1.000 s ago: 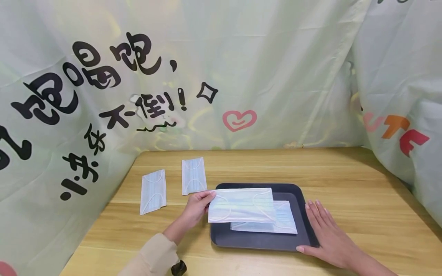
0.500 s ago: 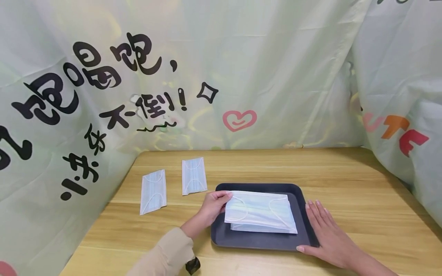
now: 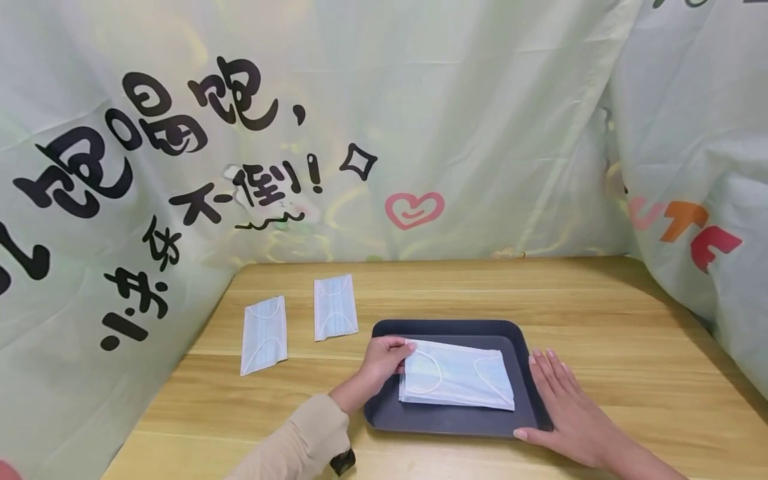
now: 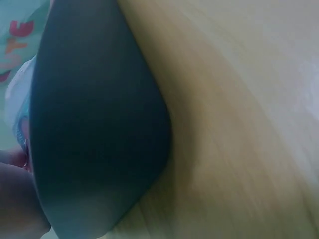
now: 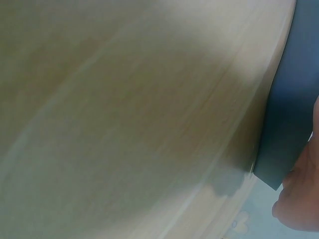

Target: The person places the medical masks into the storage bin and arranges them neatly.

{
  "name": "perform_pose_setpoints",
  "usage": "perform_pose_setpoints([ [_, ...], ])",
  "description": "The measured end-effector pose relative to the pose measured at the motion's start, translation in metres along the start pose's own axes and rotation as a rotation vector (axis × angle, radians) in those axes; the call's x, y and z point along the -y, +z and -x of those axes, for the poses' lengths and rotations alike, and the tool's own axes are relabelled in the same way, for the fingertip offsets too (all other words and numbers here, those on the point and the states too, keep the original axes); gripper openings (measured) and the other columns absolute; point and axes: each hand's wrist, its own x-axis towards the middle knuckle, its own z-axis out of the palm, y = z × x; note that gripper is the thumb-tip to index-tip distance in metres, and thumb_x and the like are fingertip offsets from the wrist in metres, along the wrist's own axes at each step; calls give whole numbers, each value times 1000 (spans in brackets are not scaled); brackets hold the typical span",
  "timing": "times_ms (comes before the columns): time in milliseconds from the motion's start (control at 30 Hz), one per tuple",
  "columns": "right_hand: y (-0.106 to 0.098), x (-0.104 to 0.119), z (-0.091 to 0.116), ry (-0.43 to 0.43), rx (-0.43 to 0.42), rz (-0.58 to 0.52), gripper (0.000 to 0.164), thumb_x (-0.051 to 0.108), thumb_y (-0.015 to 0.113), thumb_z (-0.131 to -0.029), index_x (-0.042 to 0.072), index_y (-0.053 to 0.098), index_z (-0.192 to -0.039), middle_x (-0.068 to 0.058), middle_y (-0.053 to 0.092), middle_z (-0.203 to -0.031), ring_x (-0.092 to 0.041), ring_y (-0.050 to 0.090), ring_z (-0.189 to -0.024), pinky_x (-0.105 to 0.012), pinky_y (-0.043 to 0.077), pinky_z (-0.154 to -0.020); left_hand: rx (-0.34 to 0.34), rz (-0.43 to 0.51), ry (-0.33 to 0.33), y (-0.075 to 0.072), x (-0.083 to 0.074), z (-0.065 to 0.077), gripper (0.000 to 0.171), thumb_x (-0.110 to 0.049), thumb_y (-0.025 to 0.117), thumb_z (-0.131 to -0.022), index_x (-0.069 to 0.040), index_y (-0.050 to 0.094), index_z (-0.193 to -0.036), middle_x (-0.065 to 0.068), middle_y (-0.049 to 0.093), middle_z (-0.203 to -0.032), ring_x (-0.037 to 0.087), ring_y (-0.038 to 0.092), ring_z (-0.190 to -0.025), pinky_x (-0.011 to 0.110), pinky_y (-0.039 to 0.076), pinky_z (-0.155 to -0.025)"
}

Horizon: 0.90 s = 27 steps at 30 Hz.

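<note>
My left hand (image 3: 384, 362) pinches the left edge of a light blue disposable face mask (image 3: 459, 373) between thumb and fingers. That mask lies over another one, whose edge peeks out beneath it, within the dark grey tray (image 3: 444, 423). Its white ear loops face up. On the tray's right side, my right hand (image 3: 570, 410) rests with straight fingers along the rim and the thumb at the near corner. In the left wrist view the tray wall (image 4: 99, 119) hides most of the mask. The right wrist view shows the tray's side (image 5: 289, 99) beside the fingers.
Two more face masks lie left of the tray on the wooden table (image 3: 630, 333): one mask (image 3: 264, 335) farther left, another mask (image 3: 335, 307) nearer the tray. A printed cloth (image 3: 480, 133) hangs behind the table and along both sides.
My left hand has moved right and slightly toward me with the mask, which now lies lined up over the one in the tray. The right hand stays at the tray's edge.
</note>
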Motion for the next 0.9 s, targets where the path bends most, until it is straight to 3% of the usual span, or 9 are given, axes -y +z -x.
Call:
perform_pose_setpoints([
  [167, 0, 0, 0, 6, 9, -5, 110, 62, 64, -68, -4, 14, -142, -2, -12, -153, -18, -14, -140, -19, -16, -110, -19, -133, 75, 0, 3, -1, 20, -13, 67, -80, 5, 67, -87, 4, 64, -67, 4, 52, -51, 22, 52, -50],
  [333, 0, 1, 0, 9, 11, -8, 111, 61, 64, -68, -3, 13, -143, -3, -12, -153, -18, -14, -140, -19, -16, -110, -29, -368, 287, -3, 0, 1, 14, -7, 66, -79, 5, 69, -85, 12, 66, -68, 4, 49, -50, 19, 47, -46],
  [433, 0, 1, 0, 16, 13, -5, 110, 62, 64, -68, -3, 15, -142, -1, -13, -152, -17, -14, -140, -18, -16, -110, -48, -482, 379, -4, -3, 3, 12, -4, 66, -78, 5, 68, -87, 11, 65, -69, 4, 49, -54, 16, 44, -48],
  [600, 0, 1, 0, 12, 16, -13, 111, 61, 64, -68, -3, 14, -142, -2, -12, -153, -15, -17, -139, -18, -16, -109, -53, -571, 415, -5, -6, 5, 14, -3, 66, -78, 4, 68, -90, 8, 63, -71, 7, 51, -61, 16, 45, -54],
  [800, 0, 1, 0, 5, 4, -11, 111, 61, 64, -68, -3, 14, -143, -1, -12, -152, -13, -19, -138, -18, -16, -110, -85, -765, 514, -10, -8, 7, 16, -4, 65, -79, 2, 67, -93, 8, 66, -79, 11, 58, -70, 20, 50, -61],
  [900, 0, 1, 0, 15, 12, -11, 110, 61, 64, -68, -3, 15, -142, -1, -12, -152, -13, -18, -138, -18, -16, -109, -112, -795, 532, -14, -12, 8, 17, -7, 65, -79, 0, 67, -95, 8, 65, -82, 13, 58, -73, 22, 50, -64],
])
